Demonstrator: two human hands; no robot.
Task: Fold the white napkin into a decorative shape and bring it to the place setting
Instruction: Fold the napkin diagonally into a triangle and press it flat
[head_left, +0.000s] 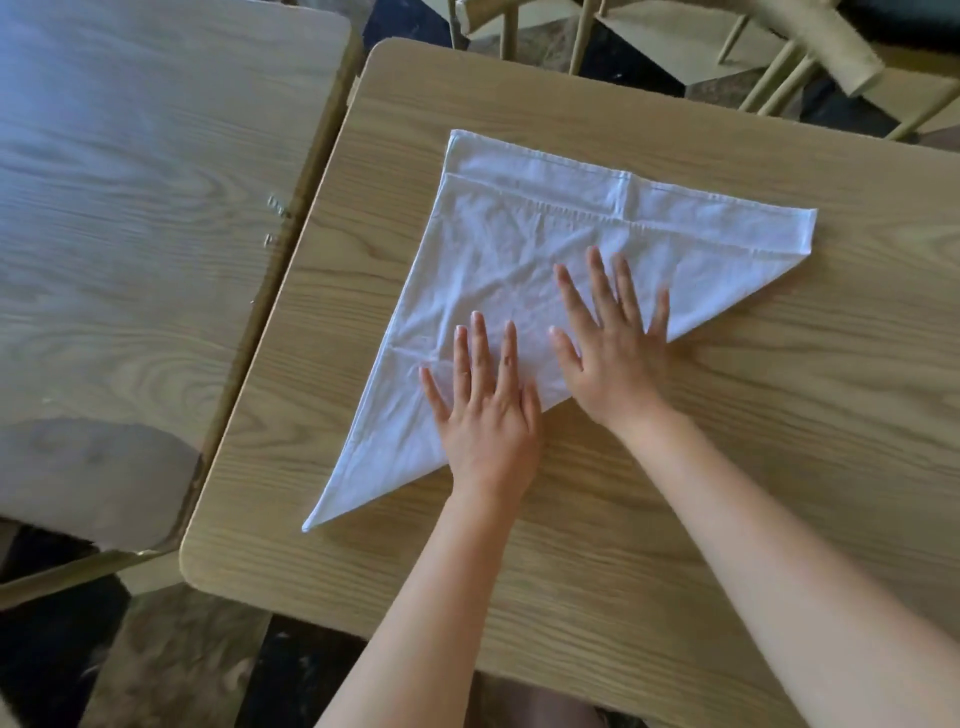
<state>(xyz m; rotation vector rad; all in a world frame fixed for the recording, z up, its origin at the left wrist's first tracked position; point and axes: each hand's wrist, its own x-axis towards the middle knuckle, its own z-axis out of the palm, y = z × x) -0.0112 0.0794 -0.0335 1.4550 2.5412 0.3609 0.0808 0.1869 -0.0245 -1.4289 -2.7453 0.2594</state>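
Both of my hands lie flat with fingers spread, gripping nothing: left hand pressing the white napkin near its lower fold, right hand just beside it on the diagonal edge. Napkin is folded into a triangle, spread on the wooden bench. Another bench stands alongside, chairs beyond.
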